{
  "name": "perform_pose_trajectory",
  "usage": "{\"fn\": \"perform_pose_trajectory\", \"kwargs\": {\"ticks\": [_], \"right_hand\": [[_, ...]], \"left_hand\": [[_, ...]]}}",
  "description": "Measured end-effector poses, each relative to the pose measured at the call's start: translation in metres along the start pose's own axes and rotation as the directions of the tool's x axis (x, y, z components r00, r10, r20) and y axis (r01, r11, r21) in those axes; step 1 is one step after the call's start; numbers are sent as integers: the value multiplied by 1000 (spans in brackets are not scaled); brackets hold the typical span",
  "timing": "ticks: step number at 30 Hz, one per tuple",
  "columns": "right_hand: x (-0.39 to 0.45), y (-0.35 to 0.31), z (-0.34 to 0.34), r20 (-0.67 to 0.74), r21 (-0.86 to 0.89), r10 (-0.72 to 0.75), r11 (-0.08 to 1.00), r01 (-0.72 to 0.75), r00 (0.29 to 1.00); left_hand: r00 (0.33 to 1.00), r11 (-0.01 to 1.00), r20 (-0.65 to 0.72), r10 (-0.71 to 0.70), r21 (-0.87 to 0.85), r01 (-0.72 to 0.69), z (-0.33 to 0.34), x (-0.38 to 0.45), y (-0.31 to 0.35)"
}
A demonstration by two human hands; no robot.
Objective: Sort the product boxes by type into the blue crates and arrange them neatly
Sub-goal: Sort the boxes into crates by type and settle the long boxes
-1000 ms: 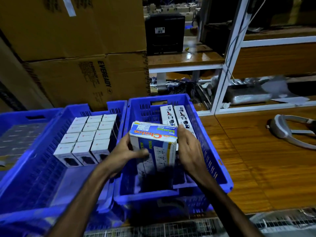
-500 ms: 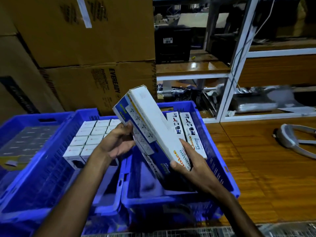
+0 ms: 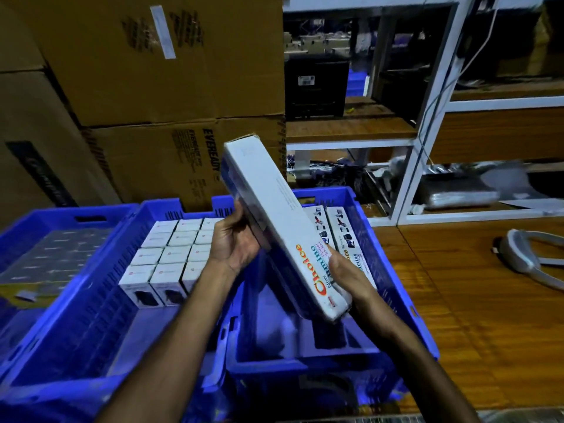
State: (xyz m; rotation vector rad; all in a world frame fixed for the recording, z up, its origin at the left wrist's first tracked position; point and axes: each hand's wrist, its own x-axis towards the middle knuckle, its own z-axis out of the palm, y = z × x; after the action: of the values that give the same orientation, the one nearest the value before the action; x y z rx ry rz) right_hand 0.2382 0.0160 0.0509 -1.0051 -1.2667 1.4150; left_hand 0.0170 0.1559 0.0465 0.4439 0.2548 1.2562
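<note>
- Stacked brown cartons (image 3: 158, 87) fill the background beyond both hands, one printed "EVEREADY", with white-framed shelving (image 3: 427, 141) off to the right of them.
- A wooden table (image 3: 476, 315) stretches to the right of the right hand, and a grey headband-like device (image 3: 522, 257) lies on it, well apart from the crates.
- The left hand (image 3: 236, 244) grips the long product box (image 3: 280, 227) from its left side around mid-length, fingers curled behind the dark face.
- The right hand (image 3: 346, 277) cups the lower end of the same box from beneath, thumb on the white printed face near the orange "Choice" lettering.
- The box is held in the air, tilted, upper end leaning away to the left, above the right blue crate (image 3: 406, 303).
- Behind the right hand, two similar long boxes (image 3: 335, 230) lie side by side in that crate along its far right wall; the crate's near part looks dark and mostly bare.
- Just left of the left hand, the middle blue crate (image 3: 91, 300) holds small white boxes (image 3: 174, 254) packed upright in neat rows toward its far end.
- Farther left, a third blue crate (image 3: 39, 221) holds a grey, flat-topped batch of items, too blurred to identify.
</note>
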Motion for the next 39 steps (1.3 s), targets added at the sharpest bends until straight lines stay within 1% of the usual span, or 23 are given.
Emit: {"fn": "perform_pose_trajectory", "kwargs": {"ticks": [3, 5, 7, 9, 11, 12, 14, 15, 16, 17, 19, 21, 22, 23, 25, 27, 29, 31, 32, 34, 36, 37, 39], "right_hand": [[8, -7, 4, 25, 49, 95, 994, -96, 995], [12, -11, 5, 56, 154, 135, 978, -142, 989], [16, -12, 2, 47, 289, 195, 936, -200, 980], [20, -16, 5, 38, 308, 202, 929, -204, 979], [24, -18, 13, 55, 167, 182, 968, -188, 982], [28, -16, 18, 41, 44, 153, 987, -155, 987], [34, -10, 31, -69, -208, 61, 975, -74, 996], [36, -7, 36, -164, -337, 3, 940, -59, 986], [38, -3, 40, -270, -467, -54, 881, -82, 961], [39, -2, 45, -373, -578, -94, 801, -152, 923], [38, -1, 53, -463, -755, -195, 598, -270, 865], [35, -4, 61, -427, -876, -354, 392, -282, 832], [34, -3, 62, -377, -914, -441, 321, -249, 814], [33, 0, 64, -323, -938, -522, 290, -191, 790], [30, 6, 64, -221, -949, -647, 314, -9, 730], [29, 6, 65, -191, -901, -711, 400, 167, 677], [29, 0, 68, -195, -810, -735, 495, 316, 650], [27, -2, 72, -195, -720, -730, 560, 409, 655], [26, -2, 72, -211, -713, -715, 579, 396, 666], [24, 0, 73, -305, -709, -654, 641, 293, 692], [21, 3, 73, -400, -597, -563, 759, 260, 724], [20, 5, 73, -415, -549, -526, 795, 256, 742], [18, 6, 71, -382, -533, -459, 818, 215, 802]], "left_hand": [[997, 1000, -82, -6, -30, 4, 7, 6, -11], [986, 1000, -168, -3, -29, -2, 10, 9, -15], [971, 998, -237, 5, -67, -21, 12, 11, -16], [950, 998, -311, 25, -39, -39, 19, 11, -18], [916, 990, -389, 95, 135, -45, 21, 9, -21], [904, 977, -413, 107, 212, -18, 17, 11, -23], [905, 949, -414, 101, 313, 37, 15, 10, -28], [910, 941, -401, 105, 337, 40, 17, 6, -31], [927, 938, -362, 96, 346, 38, 18, 2, -34], [946, 938, -317, 64, 344, 52, 17, -2, -37], [969, 931, -244, 40, 361, 53, 23, -13, -44], [972, 918, -230, 44, 393, 52, 21, -19, -52], [969, 911, -241, 54, 410, 51, 22, -20, -54], [967, 907, -244, 71, 419, 40, 18, -19, -54], [970, 915, -243, 27, 396, 73, 15, -21, -48], [960, 917, -267, -81, 358, 177, 14, -27, -39], [945, 915, -297, -140, 325, 238, 6, -27, -35], [938, 925, -330, -109, 311, 217, 2, -25, -34], [934, 928, -346, -93, 309, 207, 2, -24, -35], [926, 930, -369, -74, 310, 197, 8, -23, -37], [927, 935, -366, -85, 293, 201, 8, -24, -38], [923, 938, -376, -84, 283, 201, 5, -24, -37], [905, 936, -420, -61, 292, 198, -1, -24, -37]]}}
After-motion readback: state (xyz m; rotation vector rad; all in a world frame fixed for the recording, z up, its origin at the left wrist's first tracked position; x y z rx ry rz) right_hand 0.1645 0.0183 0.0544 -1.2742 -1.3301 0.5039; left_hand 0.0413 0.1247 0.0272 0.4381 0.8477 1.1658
